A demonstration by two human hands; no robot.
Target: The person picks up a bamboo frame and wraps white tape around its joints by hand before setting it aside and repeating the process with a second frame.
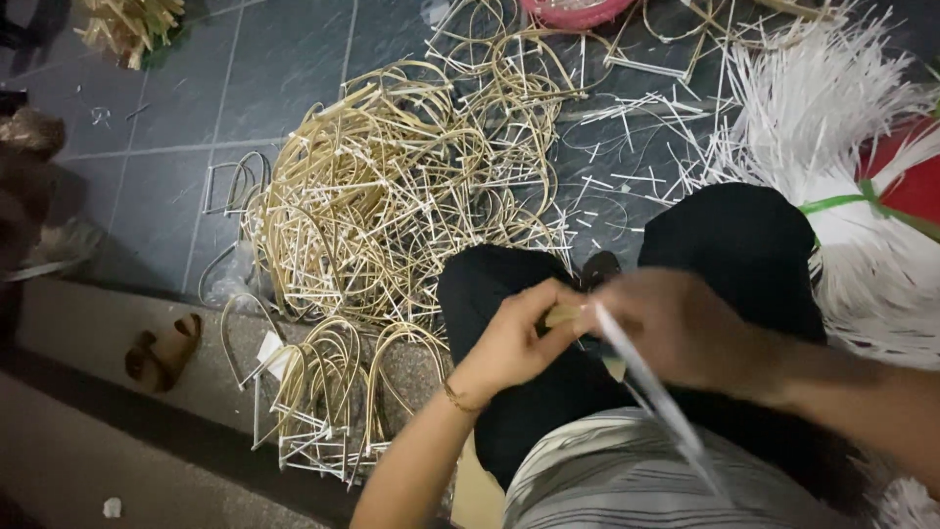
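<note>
My left hand (514, 338) pinches the end of a thin pale strip (560, 315) over my lap, its fingers closed on it. My right hand (676, 328), blurred by motion, grips a long white strip (651, 392) that runs down toward my striped shirt. The two hands meet above my black-trousered knees (734, 245). A thin bracelet circles my left wrist.
A big heap of bent yellow cane hoops with white cross pieces (392, 196) covers the grey tiled floor ahead. A bundle of white strips tied with green band (852, 127) lies at right. A brown sandal (164, 351) sits on the step at left. A pink basket rim (573, 10) shows at top.
</note>
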